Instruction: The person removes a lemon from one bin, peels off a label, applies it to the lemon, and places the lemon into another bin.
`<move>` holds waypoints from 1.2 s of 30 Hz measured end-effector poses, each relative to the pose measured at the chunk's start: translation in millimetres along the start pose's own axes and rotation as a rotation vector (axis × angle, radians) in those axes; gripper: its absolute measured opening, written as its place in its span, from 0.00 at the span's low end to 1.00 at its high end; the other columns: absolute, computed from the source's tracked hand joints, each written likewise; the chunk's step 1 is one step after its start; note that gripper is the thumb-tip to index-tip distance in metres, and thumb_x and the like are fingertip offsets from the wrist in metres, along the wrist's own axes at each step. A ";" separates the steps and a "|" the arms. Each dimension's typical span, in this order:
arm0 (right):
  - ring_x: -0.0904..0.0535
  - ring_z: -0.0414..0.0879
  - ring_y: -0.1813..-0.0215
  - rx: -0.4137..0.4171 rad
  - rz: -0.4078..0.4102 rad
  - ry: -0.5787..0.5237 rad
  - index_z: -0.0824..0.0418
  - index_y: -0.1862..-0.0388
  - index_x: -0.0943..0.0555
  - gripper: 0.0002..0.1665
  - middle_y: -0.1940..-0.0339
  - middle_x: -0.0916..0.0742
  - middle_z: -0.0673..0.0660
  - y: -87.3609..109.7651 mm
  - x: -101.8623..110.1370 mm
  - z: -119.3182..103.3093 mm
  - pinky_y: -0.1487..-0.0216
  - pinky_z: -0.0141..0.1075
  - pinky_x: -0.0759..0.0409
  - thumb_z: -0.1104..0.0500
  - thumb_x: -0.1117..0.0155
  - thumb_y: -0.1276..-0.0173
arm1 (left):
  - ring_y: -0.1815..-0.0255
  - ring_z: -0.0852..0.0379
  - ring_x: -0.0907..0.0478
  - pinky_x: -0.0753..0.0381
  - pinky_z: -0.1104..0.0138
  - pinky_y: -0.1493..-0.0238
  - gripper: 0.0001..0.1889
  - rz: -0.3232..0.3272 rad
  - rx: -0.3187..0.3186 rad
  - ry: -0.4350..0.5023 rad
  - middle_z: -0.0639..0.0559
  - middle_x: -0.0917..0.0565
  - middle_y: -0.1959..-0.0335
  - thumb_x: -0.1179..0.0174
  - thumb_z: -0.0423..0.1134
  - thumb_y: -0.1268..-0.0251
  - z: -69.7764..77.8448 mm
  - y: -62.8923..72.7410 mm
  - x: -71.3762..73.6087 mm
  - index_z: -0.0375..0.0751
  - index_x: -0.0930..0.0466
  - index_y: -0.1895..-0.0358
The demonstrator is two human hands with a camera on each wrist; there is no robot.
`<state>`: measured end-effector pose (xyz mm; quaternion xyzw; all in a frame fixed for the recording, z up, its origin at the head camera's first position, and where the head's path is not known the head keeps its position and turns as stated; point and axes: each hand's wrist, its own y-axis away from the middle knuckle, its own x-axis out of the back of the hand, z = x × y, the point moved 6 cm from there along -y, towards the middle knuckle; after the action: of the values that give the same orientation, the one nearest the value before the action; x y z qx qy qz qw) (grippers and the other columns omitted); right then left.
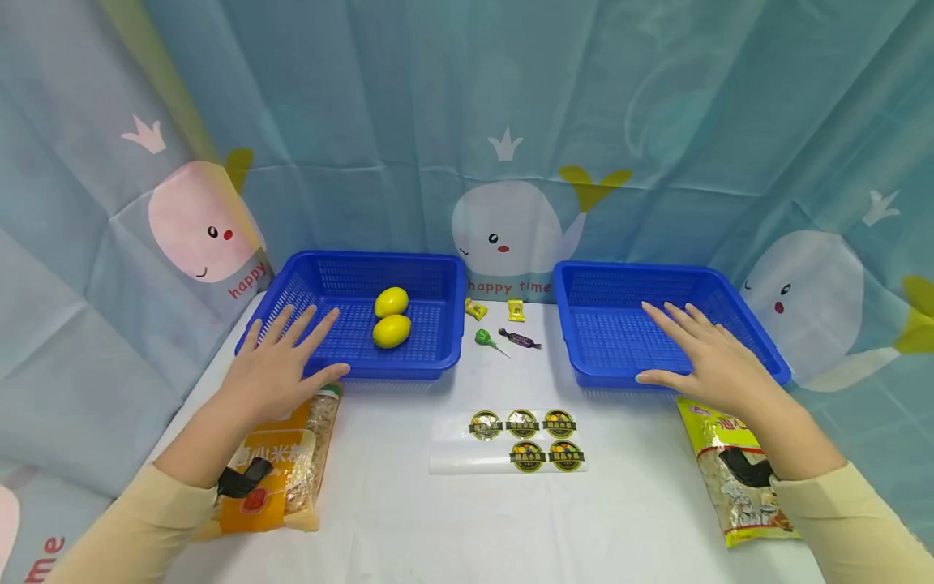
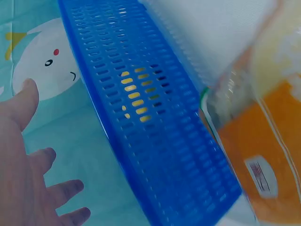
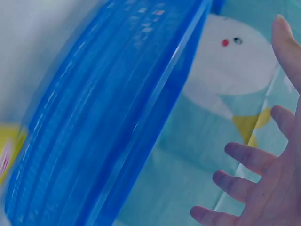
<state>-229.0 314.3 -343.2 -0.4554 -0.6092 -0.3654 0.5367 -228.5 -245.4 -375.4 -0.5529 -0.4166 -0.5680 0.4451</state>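
Lemons [image 1: 392,332]: two, right of our left hand [image 1: 273,365], lying in the left basket [image 1: 430,372]; being round, they could roll or knock together if we tipped it.
Left hand: fingers spread wide, nothing held, hovering over that basket's near left part, apart from the rim.
Right hand [image 1: 708,357]: just as widely spread and holding nothing, above the right basket [image 1: 601,377]; a one-sided press on the rim there might tilt it.
Orange bag [image 1: 284,454]: under our left forearm, by the basket's near side; lowering the arm carelessly could snag it.
Yellow bag [image 1: 744,503]: under our right forearm, with the same risk.
Lollipop [image 1: 482,337] and sweets [image 1: 520,338]: between our hands, in the gap; sliding either basket inward would likely scatter them.
Sticker sheet [image 1: 474,464]: between our forearms, nearer us; a trailing sleeve [image 1: 149,519] could crease it.
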 end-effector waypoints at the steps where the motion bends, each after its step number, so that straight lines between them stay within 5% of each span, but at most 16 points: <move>1: 0.56 0.68 0.18 0.002 0.006 -0.007 0.35 0.16 0.58 0.61 0.17 0.44 0.65 -3.4 -0.2 -4.5 0.27 0.74 0.53 0.28 0.34 0.38 | 0.19 0.28 0.63 0.68 0.30 0.26 0.48 0.003 0.004 0.007 0.36 0.55 0.17 0.62 0.77 0.32 1.8 -2.7 0.4 0.59 0.65 0.17; 13: 0.53 0.61 0.16 0.009 0.027 -0.211 0.30 0.18 0.60 0.59 0.15 0.45 0.52 -43.8 -13.2 -59.9 0.29 0.74 0.45 0.26 0.37 0.38 | 0.21 0.30 0.49 0.51 0.35 0.24 0.46 0.033 0.002 0.289 0.34 0.43 0.20 0.58 0.71 0.27 21.7 -38.1 -7.1 0.46 0.54 0.17; 26: 0.47 0.57 0.17 0.101 0.069 -0.404 0.25 0.19 0.59 0.59 0.16 0.44 0.48 -79.0 -32.8 -115.7 0.25 0.66 0.40 0.30 0.32 0.38 | 0.22 0.31 0.44 0.41 0.33 0.28 0.50 0.001 0.103 0.498 0.36 0.41 0.21 0.50 0.75 0.35 20.2 -68.1 -18.5 0.46 0.48 0.19; 36: 0.38 0.59 0.21 0.122 0.014 -0.587 0.23 0.20 0.63 0.62 0.16 0.43 0.49 -100.9 -67.5 -158.3 0.29 0.62 0.31 0.33 0.29 0.39 | 0.24 0.33 0.40 0.37 0.35 0.29 0.50 -0.041 0.113 0.595 0.35 0.38 0.22 0.28 0.54 0.40 24.1 -97.4 -34.8 0.46 0.47 0.20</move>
<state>-273.2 123.3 -380.6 -0.5128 -0.7560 -0.1773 0.3662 -316.6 -195.6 -407.3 -0.3278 -0.3099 -0.6898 0.5662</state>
